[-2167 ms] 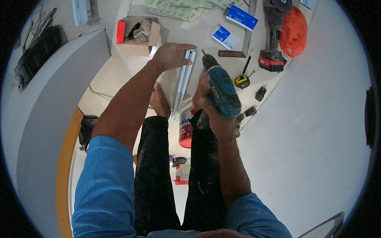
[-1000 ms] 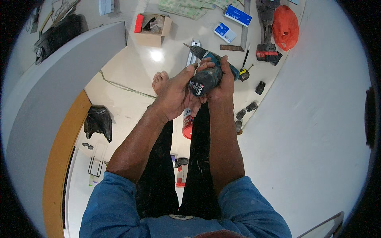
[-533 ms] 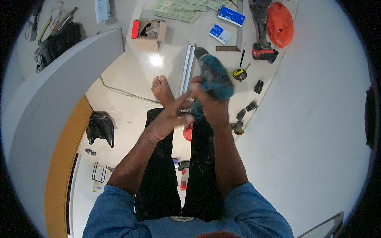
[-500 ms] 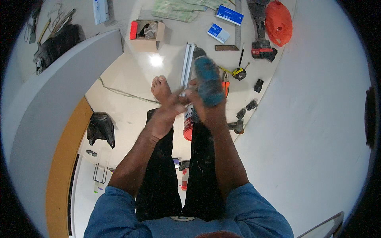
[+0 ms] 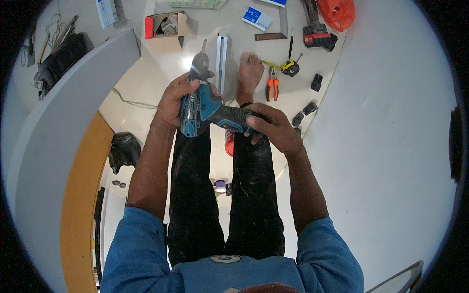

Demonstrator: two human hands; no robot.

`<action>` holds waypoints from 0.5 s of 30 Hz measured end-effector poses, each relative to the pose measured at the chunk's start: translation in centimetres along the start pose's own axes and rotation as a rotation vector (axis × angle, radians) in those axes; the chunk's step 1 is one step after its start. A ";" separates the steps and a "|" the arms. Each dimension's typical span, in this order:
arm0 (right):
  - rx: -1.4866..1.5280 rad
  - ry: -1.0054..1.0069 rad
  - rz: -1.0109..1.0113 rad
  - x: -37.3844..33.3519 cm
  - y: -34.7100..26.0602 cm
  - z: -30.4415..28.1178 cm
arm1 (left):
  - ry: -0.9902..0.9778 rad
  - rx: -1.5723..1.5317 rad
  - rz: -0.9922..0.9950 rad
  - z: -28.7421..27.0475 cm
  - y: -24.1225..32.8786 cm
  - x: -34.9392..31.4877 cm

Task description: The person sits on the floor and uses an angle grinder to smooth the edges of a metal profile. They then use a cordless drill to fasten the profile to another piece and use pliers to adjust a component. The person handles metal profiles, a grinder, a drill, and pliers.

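Observation:
A teal and black cordless drill [image 5: 195, 117] lies sideways across my two hands above my knees, its bit pointing away from me. My left hand [image 5: 170, 103] is closed around the drill's body, just behind the chuck. My right hand [image 5: 279, 128] grips the lower end of the handle, with the thumb on top. Beyond the drill, a pale metal channel [image 5: 222, 61] lies lengthwise on the floor. Orange-handled pliers [image 5: 272, 87] rest to the right of my bare foot. A yellow and black tape measure [image 5: 290, 68] is just past them, its blade slightly out.
An open cardboard box [image 5: 166, 41] stands far left of the channel. At the far right are a metal square [image 5: 271, 36], a pencil [image 5: 291, 45], a black and red power tool [image 5: 317, 34] and a red bag [image 5: 337, 13]. Walls [image 5: 381, 146] flank both sides; a black bag [image 5: 125, 149] lies left.
The drill has swung left from my right hand and turned sideways. My left hand has taken hold of its body; my right has moved right, to the handle's end.

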State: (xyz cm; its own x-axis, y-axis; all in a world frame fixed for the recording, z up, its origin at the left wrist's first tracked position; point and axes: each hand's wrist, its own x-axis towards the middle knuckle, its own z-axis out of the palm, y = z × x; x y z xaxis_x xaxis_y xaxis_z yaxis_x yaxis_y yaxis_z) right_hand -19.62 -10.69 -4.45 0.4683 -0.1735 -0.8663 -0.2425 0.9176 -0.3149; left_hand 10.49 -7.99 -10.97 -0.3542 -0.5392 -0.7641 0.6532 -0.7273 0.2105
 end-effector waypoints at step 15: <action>-1.035 0.303 -0.319 2.5 -1.9 6.6 | 0.290 -0.042 0.044 5.6 -4.7 -2.5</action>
State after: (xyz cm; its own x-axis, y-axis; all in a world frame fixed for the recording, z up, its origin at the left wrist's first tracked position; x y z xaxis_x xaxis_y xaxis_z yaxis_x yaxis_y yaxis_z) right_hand -12.41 -10.52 -3.44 0.4430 -0.5564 -0.7030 -0.8034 0.1017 -0.5867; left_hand 4.55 -5.55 -6.65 -0.1233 -0.4216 -0.8984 0.6932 -0.6844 0.2260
